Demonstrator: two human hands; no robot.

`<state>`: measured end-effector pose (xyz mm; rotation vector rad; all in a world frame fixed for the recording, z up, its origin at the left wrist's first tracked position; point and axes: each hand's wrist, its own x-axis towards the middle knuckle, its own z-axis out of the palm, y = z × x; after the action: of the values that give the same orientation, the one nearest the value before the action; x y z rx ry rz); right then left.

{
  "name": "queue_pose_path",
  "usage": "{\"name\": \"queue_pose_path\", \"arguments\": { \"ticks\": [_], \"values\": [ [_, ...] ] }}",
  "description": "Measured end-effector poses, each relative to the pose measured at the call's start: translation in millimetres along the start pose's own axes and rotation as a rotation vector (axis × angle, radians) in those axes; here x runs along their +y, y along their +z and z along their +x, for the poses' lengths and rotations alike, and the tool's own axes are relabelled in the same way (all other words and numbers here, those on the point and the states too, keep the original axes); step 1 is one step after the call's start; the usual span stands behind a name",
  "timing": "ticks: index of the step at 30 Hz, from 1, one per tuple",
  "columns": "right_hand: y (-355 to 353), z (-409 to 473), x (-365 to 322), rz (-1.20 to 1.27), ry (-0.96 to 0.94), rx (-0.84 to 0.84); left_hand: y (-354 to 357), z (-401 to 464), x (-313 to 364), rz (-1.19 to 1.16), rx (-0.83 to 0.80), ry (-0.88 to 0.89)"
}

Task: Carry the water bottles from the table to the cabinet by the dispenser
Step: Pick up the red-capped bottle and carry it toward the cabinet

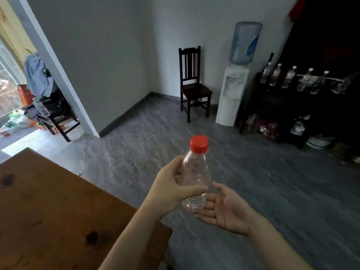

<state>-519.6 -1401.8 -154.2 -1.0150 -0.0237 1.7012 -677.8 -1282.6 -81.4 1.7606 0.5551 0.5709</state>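
My left hand (168,189) grips a clear plastic water bottle (195,172) with a red cap, held upright over the floor just past the table's corner. Palm up, my right hand (224,208) lies open under the bottle's base, with its fingertips at or just below the bottom. The brown wooden table (58,211) fills the lower left. Far right stands the dark cabinet (292,106) beside the white water dispenser (232,94). Several clear bottles (290,77) stand in a row on the cabinet top.
A dark wooden chair (192,82) stands against the back wall left of the dispenser. A doorway at left shows another chair (54,112) draped with clothes and clutter. Grey floor (253,182) stretches between me and the cabinet. Bags and items sit on the cabinet's lower shelf (268,127).
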Motion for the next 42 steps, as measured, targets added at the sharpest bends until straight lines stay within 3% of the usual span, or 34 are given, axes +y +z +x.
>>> {"name": "queue_pose_path", "arguments": {
  "ticks": [16, 31, 42],
  "values": [
    [-110.9, -5.5, -146.1, 0.092, -0.137, 0.191, 118.1, 183.8, -1.2, -0.031, -0.158, 0.055],
    [-166.3, 84.5, -350.1, 0.110, -0.204, 0.284, 142.6, 424.2, -14.6, -0.066, -0.253, 0.114],
    [-204.8, 134.7, -459.0, 0.171, -0.218, 0.309, 165.7, 555.4, -20.2, -0.046, -0.281, 0.127]
  ]
}}
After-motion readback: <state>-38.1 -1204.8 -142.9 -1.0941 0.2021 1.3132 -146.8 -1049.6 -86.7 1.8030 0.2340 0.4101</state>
